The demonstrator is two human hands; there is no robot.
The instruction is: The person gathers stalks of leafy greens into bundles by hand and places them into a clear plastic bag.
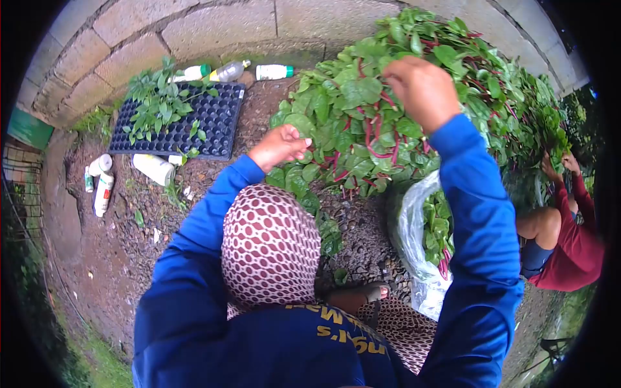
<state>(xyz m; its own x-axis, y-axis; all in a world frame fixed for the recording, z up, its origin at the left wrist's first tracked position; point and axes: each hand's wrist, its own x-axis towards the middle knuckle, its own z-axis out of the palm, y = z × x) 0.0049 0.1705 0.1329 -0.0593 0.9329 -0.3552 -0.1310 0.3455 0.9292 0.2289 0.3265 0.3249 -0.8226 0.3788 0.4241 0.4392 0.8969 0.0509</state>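
Observation:
A large heap of Malabar spinach [352, 107], green leaves on red-purple stems, lies against the block wall. My right hand [424, 90] is over the upper part of the heap, fingers bent down and closed together; what they grip is hidden from me. At the heap's left edge is my left hand [283, 147], its fingers curled in towards the thumb. Whether anything small is pinched there I cannot make out. Below the heap, beside my right forearm, a clear plastic bag [414, 216] stands with more of the spinach inside.
A black seedling tray [223, 123] with leafy plants lies at the left. White bottles [103, 194] and a clear bottle [229, 71] lie around it. A block wall [220, 29] runs behind. At the right, a person in a red top [569, 252] has hands at the greens.

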